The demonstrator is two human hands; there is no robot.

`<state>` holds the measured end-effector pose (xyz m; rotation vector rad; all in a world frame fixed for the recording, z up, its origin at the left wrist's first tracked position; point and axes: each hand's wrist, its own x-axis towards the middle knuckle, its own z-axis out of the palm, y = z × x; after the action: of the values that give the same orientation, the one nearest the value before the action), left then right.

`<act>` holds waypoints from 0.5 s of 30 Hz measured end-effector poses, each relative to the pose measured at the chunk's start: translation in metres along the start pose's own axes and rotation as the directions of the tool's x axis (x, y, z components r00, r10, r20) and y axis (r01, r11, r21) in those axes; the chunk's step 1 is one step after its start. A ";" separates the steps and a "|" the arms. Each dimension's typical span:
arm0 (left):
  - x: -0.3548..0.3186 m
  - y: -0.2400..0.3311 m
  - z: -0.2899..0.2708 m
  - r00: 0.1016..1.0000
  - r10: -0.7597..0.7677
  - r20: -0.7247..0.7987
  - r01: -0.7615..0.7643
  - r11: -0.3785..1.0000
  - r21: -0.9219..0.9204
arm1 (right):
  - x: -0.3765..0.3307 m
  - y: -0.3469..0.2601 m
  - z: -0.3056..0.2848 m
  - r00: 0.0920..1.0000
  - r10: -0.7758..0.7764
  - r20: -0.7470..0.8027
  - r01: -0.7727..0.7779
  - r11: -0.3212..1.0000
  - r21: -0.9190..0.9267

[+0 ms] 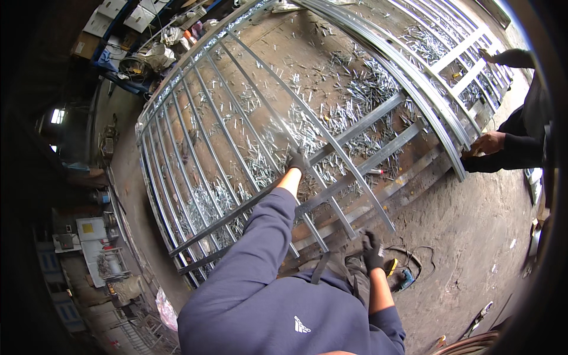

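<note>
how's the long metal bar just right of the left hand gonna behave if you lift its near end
The bar looks metallic, so it should feel fairly stiff. Being long and thin, it may flex or swing awkwardly at the far end. Its smooth, shiny surface could make it slippery in a hand. I can't tell whether it's fastened.

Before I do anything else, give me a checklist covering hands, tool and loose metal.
1. Left hand gloved: ok.
2. Right hand gloved: ok.
3. Right hand off the metal bars: cannot tell, it is near their ends.
4. Teal power tool off the bars: ok, on the floor.
5. Co-worker's lower hand clear of the stacked rails: not ok.
6. No loose metal pieces around: not ok, many scattered.
</note>
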<state>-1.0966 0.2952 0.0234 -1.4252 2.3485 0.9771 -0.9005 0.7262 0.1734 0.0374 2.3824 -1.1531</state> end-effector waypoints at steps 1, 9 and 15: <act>0.000 0.006 -0.003 0.999 0.022 -0.038 -0.022 1.000 0.003 | 0.000 -0.003 -0.016 0.982 -0.139 -0.127 0.155 0.979 0.131; -0.058 0.025 -0.039 0.967 0.198 -0.159 -0.206 0.978 -0.030 | 0.073 -0.003 -0.051 0.969 -0.191 -0.157 0.158 0.967 -0.201; -0.209 -0.028 -0.039 0.795 0.552 -0.252 -0.597 0.634 -0.492 | 0.099 0.030 -0.049 0.980 0.050 0.191 -0.109 0.943 0.315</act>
<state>-0.9618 0.4082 0.1465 -0.8129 2.7880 1.9379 -1.0014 0.7638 0.1339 0.1327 1.9955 -1.4334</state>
